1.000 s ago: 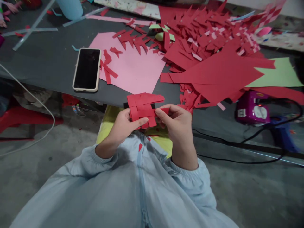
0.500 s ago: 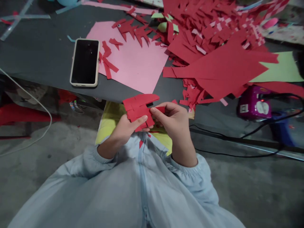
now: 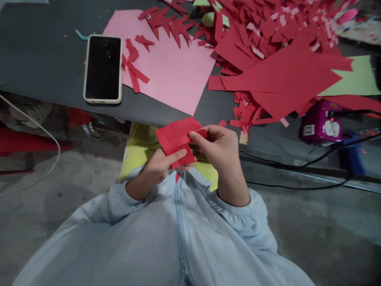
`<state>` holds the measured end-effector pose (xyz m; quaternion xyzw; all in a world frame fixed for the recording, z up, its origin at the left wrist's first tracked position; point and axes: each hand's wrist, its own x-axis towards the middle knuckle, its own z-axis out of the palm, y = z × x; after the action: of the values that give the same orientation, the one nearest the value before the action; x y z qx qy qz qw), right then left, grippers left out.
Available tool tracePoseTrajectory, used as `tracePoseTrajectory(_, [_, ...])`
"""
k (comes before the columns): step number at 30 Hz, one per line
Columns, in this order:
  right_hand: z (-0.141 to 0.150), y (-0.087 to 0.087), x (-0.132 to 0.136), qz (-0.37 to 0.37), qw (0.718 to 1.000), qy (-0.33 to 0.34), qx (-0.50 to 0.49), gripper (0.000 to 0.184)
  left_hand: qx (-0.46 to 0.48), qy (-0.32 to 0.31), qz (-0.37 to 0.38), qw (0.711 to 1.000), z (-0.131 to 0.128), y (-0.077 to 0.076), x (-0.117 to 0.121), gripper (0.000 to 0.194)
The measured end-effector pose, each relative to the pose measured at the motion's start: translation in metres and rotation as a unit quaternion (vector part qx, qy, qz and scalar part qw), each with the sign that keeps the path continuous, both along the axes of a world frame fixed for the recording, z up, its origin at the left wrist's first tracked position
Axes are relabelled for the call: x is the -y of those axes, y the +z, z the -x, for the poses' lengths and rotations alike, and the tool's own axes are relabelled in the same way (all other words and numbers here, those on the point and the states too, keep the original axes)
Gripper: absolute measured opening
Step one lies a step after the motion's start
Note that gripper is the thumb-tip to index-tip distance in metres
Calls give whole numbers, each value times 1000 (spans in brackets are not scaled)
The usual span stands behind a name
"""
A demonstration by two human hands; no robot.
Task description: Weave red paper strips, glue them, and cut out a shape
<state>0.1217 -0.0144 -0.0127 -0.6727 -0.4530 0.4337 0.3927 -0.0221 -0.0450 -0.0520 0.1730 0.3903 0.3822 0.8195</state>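
Observation:
Above my lap, my left hand [image 3: 160, 163] pinches a piece of red paper with interlaced strips [image 3: 172, 136], thumb on top and fingers beneath. My right hand [image 3: 222, 149] is closed on a red paper strip [image 3: 203, 132] at the piece's right side, between thumb and forefinger. Where the strip meets the piece is partly covered by my right thumb. Beyond my hands, a pink paper sheet [image 3: 172, 83] lies on the dark table, bearing red cut-paper shapes [image 3: 157, 20] with small eye dots.
A phone [image 3: 103, 69] lies left of the pink sheet. Large red paper sheets [image 3: 285, 75] and heaped red scraps cover the right of the table. A purple box [image 3: 320, 123] with black cables [image 3: 315, 159] stands at the right edge. A white cord [image 3: 44, 127] hangs at left.
My right hand has brought the strip over the red piece, and the gap at the piece's right side is now covered. The camera view has shifted slightly.

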Motion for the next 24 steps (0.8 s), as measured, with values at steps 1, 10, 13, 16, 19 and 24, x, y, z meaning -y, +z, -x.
tracePoseTrajectory(1, [1, 1, -1, -1, 1000, -2, -3, 21, 2, -3, -2, 1000, 0, 0, 0, 45])
tracePoseTrajectory(10, [-1, 1, 1, 51, 995, 25, -79, 31, 1, -2, 5, 1000, 2, -4, -1, 49])
tracePoseTrajectory(13, [-1, 1, 0, 57, 994, 19, -96, 35, 3, -4, 5, 1000, 1, -8, -1, 52])
tracePoseTrajectory(16, [-2, 0, 0, 41, 994, 7, -102, 37, -2, -6, -1, 1000, 0, -10, -1, 56])
tracePoseTrajectory(19, [-3, -1, 3, 34, 993, 3, -111, 38, -34, -1, -23, 999, -1, -9, -1, 58])
tracePoseTrajectory(24, [-4, -1, 10, 62, 984, 14, -165, 45, -100, 24, -82, 991, 0, 1, -2, 55])
